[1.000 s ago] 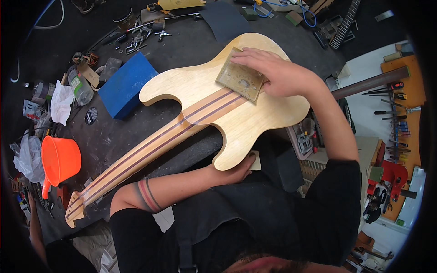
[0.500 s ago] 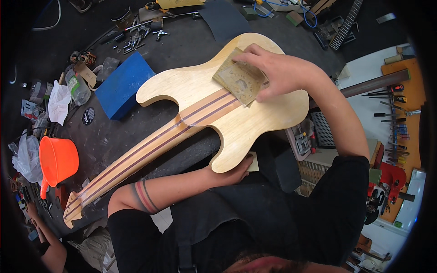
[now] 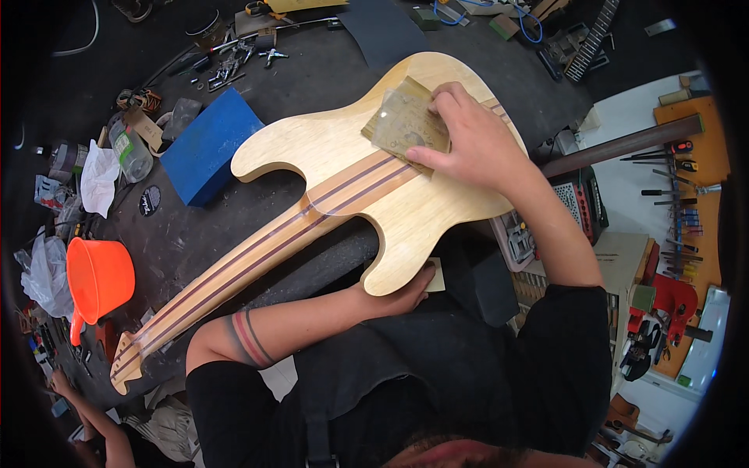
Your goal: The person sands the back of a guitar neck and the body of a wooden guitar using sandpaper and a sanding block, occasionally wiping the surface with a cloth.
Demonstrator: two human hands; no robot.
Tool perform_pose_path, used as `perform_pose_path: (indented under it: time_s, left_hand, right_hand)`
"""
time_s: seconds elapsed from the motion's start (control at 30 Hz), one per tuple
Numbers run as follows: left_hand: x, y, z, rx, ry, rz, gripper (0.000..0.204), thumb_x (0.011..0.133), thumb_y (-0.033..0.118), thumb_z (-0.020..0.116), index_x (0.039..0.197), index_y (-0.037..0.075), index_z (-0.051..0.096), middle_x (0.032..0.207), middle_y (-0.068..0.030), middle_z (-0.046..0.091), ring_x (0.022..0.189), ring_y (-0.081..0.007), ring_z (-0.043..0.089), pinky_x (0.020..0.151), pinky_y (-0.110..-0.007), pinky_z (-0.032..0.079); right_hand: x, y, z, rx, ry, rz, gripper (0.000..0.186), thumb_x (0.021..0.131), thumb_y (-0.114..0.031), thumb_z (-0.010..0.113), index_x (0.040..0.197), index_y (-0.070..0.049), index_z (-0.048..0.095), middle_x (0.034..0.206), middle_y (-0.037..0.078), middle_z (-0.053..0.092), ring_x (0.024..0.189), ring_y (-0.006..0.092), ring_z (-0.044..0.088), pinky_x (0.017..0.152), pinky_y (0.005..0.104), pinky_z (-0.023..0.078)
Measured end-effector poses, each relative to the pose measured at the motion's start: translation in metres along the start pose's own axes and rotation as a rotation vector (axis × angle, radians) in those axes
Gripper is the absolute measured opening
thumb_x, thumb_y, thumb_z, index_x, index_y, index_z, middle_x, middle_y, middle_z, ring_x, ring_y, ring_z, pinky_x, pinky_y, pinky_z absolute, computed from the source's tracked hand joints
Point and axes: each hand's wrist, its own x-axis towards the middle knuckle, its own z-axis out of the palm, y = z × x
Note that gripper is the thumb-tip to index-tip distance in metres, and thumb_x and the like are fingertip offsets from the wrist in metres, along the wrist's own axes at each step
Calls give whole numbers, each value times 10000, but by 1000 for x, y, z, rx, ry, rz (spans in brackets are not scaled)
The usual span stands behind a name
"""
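Two hands work a stiff, likely heavy bare-wood guitar point(image 3: 343, 195) lying on the bench point(image 3: 312, 86): right hand point(image 3: 468, 140) presses thin sandpaper point(image 3: 409, 121) flat, left hand point(image 3: 402, 290) grips the body's near edge.

The person wore a black short-sleeved shirt under a dark grey apron with a strap running down the chest. The left forearm point(image 3: 257, 331) carried a tattoo of dark and red bands. Both hands were bare.
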Motion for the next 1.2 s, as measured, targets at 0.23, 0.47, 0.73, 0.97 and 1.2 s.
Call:
perform_pose_path:
  time_s: [0.23, 0.47, 0.73, 0.97, 1.2]
  left_hand:
    - [2, 1, -5, 30, 7, 3, 477, 948, 340, 865, 1292, 41, 724, 1290, -207, 672, 1308, -451, 664, 1141, -581, 540]
    - [2, -1, -1, 27, 55, 11, 478, 935, 331, 872, 1286, 39, 729, 1309, -206, 673, 1339, -455, 650, 1156, -586, 534]
    - [1, -3, -1, 22, 92, 32, 463, 930, 324, 873, 1258, 39, 717, 1305, -216, 660, 1333, -458, 645, 1157, -591, 525]
    - [-1, -6, 7, 23, 115, 55, 455, 935, 324, 873, 1252, 42, 707, 1313, -224, 651, 1326, -457, 644, 1152, -592, 525]
    - [-2, -5, 6, 18, 124, 50, 464, 938, 327, 874, 1261, 38, 709, 1310, -222, 655, 1347, -461, 635, 1168, -596, 516]
  right_hand:
    - [-3, -14, 16, -71, 201, 99, 713, 958, -589, 869, 1216, 54, 700, 1325, 197, 680, 1201, 412, 719, 1023, 498, 605]
    - [-9, -15, 25, -61, 299, 94, 793, 948, -635, 854, 1389, 16, 751, 1327, 193, 695, 1246, 375, 678, 1083, 520, 555]
    - [-5, 0, 28, 133, 283, 141, 672, 1034, -573, 805, 1444, -42, 765, 1364, 183, 715, 1317, 393, 681, 1166, 513, 529]
    - [-6, 18, 19, 350, 164, 123, 379, 1089, -329, 789, 1386, -92, 796, 1372, 126, 736, 1349, 368, 683, 1200, 476, 528]
    - [-9, 17, 24, 332, 187, 82, 361, 1091, -293, 794, 1416, -136, 803, 1355, 122, 726, 1351, 360, 657, 1212, 480, 512]
